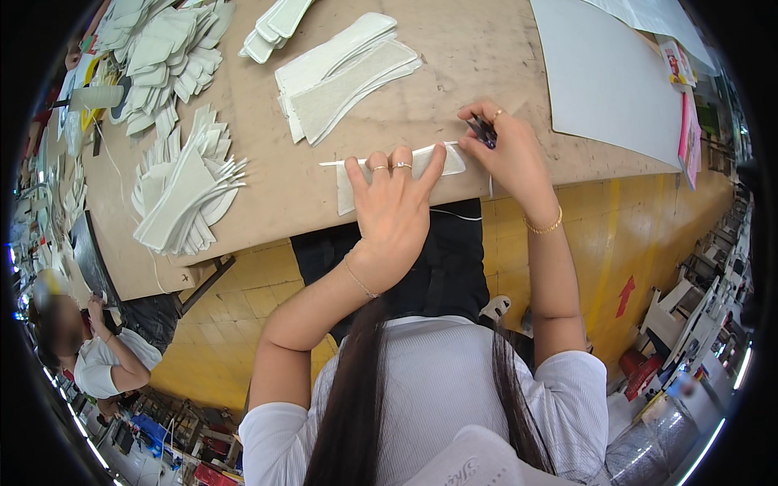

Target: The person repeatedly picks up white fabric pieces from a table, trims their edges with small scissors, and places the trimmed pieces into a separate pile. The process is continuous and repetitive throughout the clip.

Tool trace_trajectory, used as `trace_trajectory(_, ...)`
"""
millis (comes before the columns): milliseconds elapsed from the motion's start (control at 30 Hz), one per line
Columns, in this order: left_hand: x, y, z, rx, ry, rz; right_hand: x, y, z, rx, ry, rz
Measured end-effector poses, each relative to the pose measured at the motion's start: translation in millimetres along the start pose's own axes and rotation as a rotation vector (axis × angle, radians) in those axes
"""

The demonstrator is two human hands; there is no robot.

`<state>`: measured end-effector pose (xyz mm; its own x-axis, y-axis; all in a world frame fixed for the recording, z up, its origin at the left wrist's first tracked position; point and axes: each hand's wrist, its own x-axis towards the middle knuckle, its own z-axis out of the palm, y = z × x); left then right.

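Note:
My left hand (389, 206) lies palm down with its fingers spread, pressing a pale fabric piece (347, 193) against the table's near edge. Along the far side of this piece runs a thin white strip (331, 164), its left end sticking out. At the piece's right end, my right hand (509, 150) is closed round small dark thread snips (481, 130), mostly covered by the fingers. The thumb and fingertips touch or nearly touch the strip there. A short white end hangs below my right hand at the table edge.
Beyond my hands lie stacks of pale fabric pieces (348, 77). More loose piles (190, 190) cover the table's left side, near a thread cone (96, 98). A large grey-white sheet (608, 81) lies at right. A person (121, 360) sits at far left.

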<state>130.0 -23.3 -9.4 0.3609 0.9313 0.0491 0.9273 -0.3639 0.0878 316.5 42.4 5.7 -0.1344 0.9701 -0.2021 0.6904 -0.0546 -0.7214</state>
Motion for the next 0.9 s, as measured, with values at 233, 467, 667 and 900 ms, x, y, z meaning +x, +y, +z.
trace_trajectory(233,5,-2,-5,0.077,-0.05,0.023,-46,11,15,-0.182,0.19,-0.397)
trace_trajectory(467,9,-3,-13,0.074,-0.111,0.052,-63,23,35,-0.342,0.306,-0.582)
trace_trajectory(667,9,-5,-14,0.072,-0.112,0.065,-62,21,31,-0.354,0.267,-0.577)
trace_trajectory(900,18,-19,-6,0.008,-0.02,0.111,-61,9,29,-0.485,0.212,-0.563)
